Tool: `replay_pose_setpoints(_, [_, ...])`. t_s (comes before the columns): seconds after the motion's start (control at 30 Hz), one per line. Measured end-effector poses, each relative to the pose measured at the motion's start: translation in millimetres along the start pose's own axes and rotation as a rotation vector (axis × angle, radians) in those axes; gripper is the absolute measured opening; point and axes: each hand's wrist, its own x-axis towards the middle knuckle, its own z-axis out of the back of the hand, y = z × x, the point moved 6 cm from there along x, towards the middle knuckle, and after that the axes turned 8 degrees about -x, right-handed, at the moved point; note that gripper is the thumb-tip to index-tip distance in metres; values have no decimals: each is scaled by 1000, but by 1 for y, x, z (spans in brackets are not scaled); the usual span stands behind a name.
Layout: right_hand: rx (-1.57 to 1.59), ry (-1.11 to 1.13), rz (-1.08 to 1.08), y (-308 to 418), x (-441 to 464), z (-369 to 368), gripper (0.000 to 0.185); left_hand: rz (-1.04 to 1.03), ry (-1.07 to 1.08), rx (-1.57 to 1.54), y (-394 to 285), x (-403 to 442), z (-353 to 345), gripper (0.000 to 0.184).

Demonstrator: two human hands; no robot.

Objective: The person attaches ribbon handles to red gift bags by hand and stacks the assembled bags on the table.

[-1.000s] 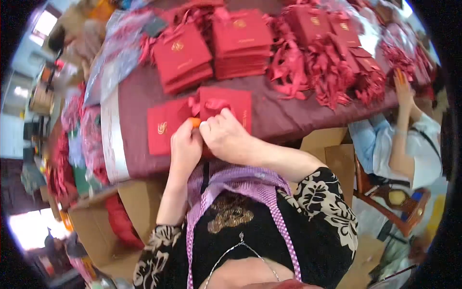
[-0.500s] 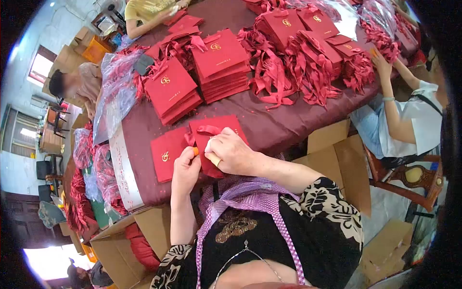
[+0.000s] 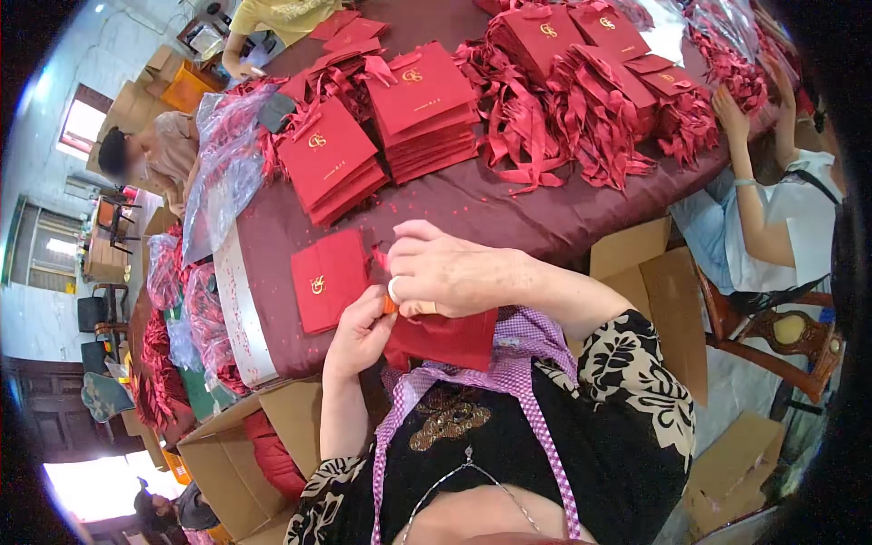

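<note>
My left hand (image 3: 359, 331) is closed at the left edge of a red paper bag (image 3: 445, 341), with an orange finger cover at its fingertips. Over the top of the same bag, my right hand (image 3: 445, 272) is closed, wearing a ring and a pale wrap on a finger. A red ribbon (image 3: 381, 258) sticks out at the left of the right fingers; the pinch itself is hidden between the two hands. The held bag is tilted against my purple checked apron. Flat on the table to the left lies another red bag (image 3: 329, 280) with a gold logo.
Stacks of red gift bags (image 3: 422, 100) with ribbon handles fill the far side of the maroon tablecloth (image 3: 436, 195). Clear plastic (image 3: 218, 163) lies at the left. Cardboard boxes (image 3: 668, 300) stand by the table. Co-workers sit around, one at the right (image 3: 781, 213).
The bag in my hands has moved off the tabletop toward my body and turned. My right hand has swung over its top. The bag at the left stays on the table.
</note>
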Motion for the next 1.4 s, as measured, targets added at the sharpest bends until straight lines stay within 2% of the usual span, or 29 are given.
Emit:
replay_pose_setpoints(0.07, [73,40,6,5,0,-3,18,-14,86,-39,1,-7,-4,14])
replay_pose_setpoints(0.23, [343,96,24,7,-5,-12,17,-74,141,-41,-12,-3,-9,14])
replay_pose_setpoints(0.5, [283,187,54,11,-4,-12,14,-15,183,-76,0,-2,-7,10])
replay_pose_setpoints(0.57, [344,249,101,16,-4,-13,11,114,107,-122,-2,0,-4,7])
replay_pose_setpoints(0.6, [425,284,151,20,-6,-13,10,262,-52,-416,17,-5,8,6])
replay_pose_setpoints(0.63, [429,290,154,18,-9,-12,10,349,-260,-582,25,-6,22,9])
replay_pose_setpoints(0.67, [414,208,141,16,-12,-7,12,199,-306,-740,45,-7,42,12])
replay_pose_setpoints(0.73, [397,47,119,13,-18,1,16,171,-479,-839,48,-11,64,16])
replay_pose_setpoints(0.77, [337,53,66,5,-17,4,21,167,-400,-835,51,-10,67,20])
replay_pose_setpoints(0.83, [246,83,-25,-6,-16,4,19,319,-484,-596,51,-9,69,25])
replay_pose_setpoints(0.87, [200,128,-77,-12,-16,6,15,345,-520,-242,45,-5,70,30])
replay_pose_setpoints(0.9, [213,0,-115,-16,-18,11,13,344,-527,-247,40,-6,66,30])
replay_pose_setpoints(0.97, [208,-28,-158,-21,-18,12,11,285,-592,-127,23,-9,65,33])
replay_pose_setpoints(1.07, [190,-48,-201,-27,-15,14,9,357,-204,-304,11,-10,30,44])
replay_pose_setpoints(1.13, [261,-14,-161,-25,-7,4,10,264,-29,-441,6,-4,0,55])
replay_pose_setpoints(1.2, [227,-119,-165,-26,0,0,11,344,-131,-536,15,-5,-9,53])
replay_pose_setpoints(1.23, [151,-180,-156,-24,6,3,11,274,-218,-630,5,0,-6,49])
replay_pose_setpoints(1.27, [49,-151,-308,-30,6,6,16,288,-279,-825,12,1,-2,48])
replay_pose_setpoints(1.3, [-29,-283,-315,-31,5,17,20,314,-384,-947,15,1,5,47])
replay_pose_setpoints(1.37, [-107,-456,-336,-35,-9,34,32,278,-573,-931,31,-2,26,46])
replay_pose_setpoints(1.4, [-33,-479,-442,-41,-18,35,32,247,-653,-947,34,-5,36,46])
